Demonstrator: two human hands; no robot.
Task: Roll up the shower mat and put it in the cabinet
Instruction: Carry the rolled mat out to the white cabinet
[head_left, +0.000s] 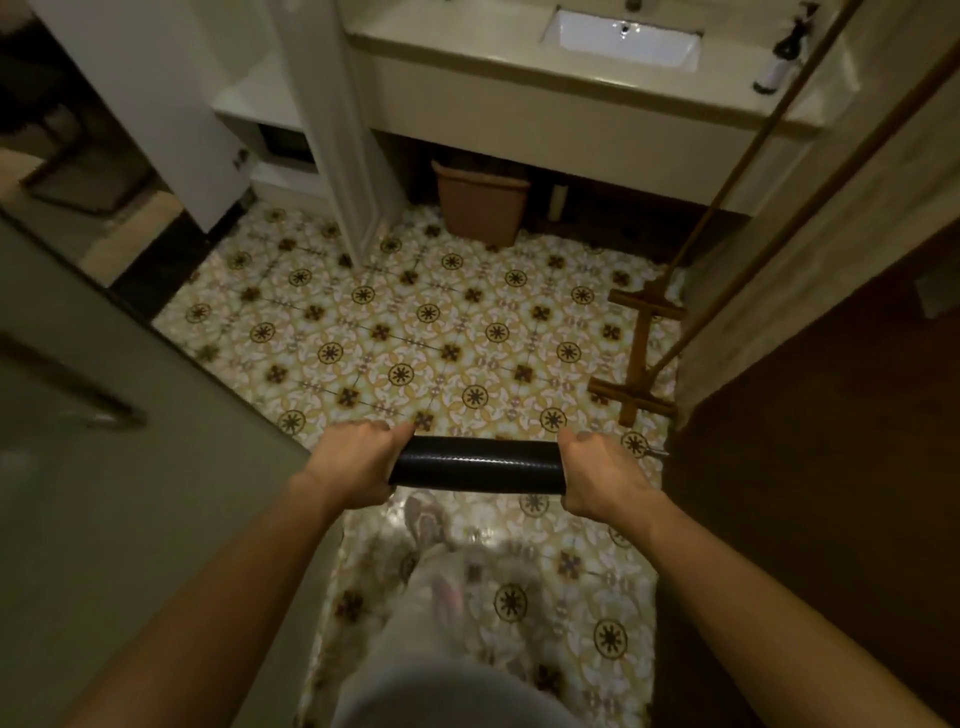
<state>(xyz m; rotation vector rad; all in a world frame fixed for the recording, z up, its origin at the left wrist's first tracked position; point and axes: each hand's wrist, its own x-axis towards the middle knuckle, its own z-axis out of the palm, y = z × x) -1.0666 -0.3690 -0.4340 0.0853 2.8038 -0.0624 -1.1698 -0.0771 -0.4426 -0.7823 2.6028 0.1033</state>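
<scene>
The black shower mat (478, 464) is rolled into a tight horizontal tube and held in the air above the patterned tile floor. My left hand (353, 462) grips its left end and my right hand (602, 478) grips its right end, fingers wrapped around the roll. A white cabinet (291, 156) with an open dark shelf stands at the upper left, behind a white door edge. My legs and a shoe show blurred below the roll.
A sink vanity (571, 104) spans the top, with a brown bin (480, 205) under it. A wooden rack base (641, 353) stands on the floor at right. A grey glass door (104, 415) with a handle is at left, a dark wooden wall at right.
</scene>
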